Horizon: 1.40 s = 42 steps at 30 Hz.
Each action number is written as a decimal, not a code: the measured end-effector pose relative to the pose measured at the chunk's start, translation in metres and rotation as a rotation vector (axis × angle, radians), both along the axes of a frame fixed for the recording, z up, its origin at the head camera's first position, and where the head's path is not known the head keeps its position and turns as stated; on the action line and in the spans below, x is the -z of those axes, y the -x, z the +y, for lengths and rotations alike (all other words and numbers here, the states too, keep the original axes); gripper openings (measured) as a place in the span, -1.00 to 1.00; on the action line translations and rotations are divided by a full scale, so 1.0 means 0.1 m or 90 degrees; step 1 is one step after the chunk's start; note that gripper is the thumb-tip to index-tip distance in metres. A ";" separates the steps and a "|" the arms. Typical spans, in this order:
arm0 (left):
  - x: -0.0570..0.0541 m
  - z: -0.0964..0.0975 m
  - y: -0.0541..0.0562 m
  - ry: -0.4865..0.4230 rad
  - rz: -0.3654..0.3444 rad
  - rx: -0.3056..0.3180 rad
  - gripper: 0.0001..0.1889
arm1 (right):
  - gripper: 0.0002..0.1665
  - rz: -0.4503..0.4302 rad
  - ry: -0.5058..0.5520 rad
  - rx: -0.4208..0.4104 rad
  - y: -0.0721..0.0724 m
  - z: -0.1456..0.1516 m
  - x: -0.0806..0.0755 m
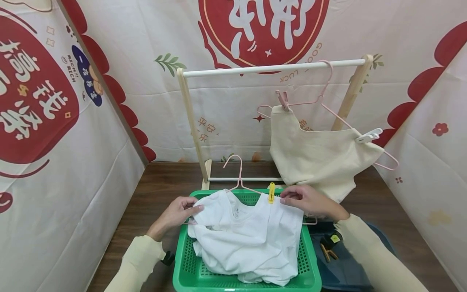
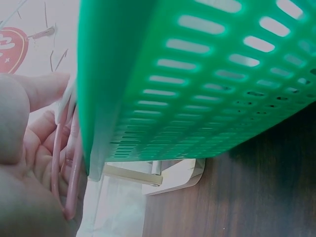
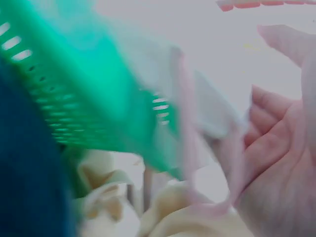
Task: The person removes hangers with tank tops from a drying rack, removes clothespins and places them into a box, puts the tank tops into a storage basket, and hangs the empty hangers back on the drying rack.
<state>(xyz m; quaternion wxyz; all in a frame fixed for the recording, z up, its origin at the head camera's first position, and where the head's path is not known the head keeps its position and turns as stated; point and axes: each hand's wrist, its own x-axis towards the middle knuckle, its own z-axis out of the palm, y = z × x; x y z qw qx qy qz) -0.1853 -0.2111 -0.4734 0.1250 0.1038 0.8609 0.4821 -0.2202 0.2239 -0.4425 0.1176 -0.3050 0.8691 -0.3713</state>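
The white shirt [image 1: 240, 239] lies between the hands in a green basket [image 1: 313, 259], a pink hanger [image 1: 240, 178] through its neck. The left hand [image 1: 178, 213] pinches one shoulder; the right hand [image 1: 308, 200], thumb and fingers parted, is at the other, just right of a yellow clip [image 1: 271, 193]. Beyond it hangs beige cloth [image 1: 317, 150].

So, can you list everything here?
Table: 1, brown, underneath
Walls: 3, white and red, left, back, right
Rack: 1, wood and white, back
Basket: 1, green, front
Bin: 1, blue, right of basket
Shirt: 1, white, over basket
Garment: 1, cream, hung on rack
Hangers: 2, pink, in shirt, on rack
Clips: 4, yellow (shirt), pink and white (garment), brown (bin)
Gadgets: 2, black, at wrists
Sleeves: 2, cream, on arms
Hands: 2, bare, at shirt's shoulders
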 end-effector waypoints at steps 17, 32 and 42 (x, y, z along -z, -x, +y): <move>0.01 0.01 -0.01 -0.006 -0.004 0.004 -0.80 | -0.38 -0.013 -0.016 0.026 0.09 -0.35 -0.16; 0.00 0.01 -0.03 -0.004 -0.001 0.005 -0.79 | -0.71 0.038 0.025 0.083 0.03 -0.40 -0.17; 0.03 0.00 -0.02 -0.008 0.003 0.009 -0.84 | -0.76 0.059 0.029 0.094 -0.03 -0.42 -0.22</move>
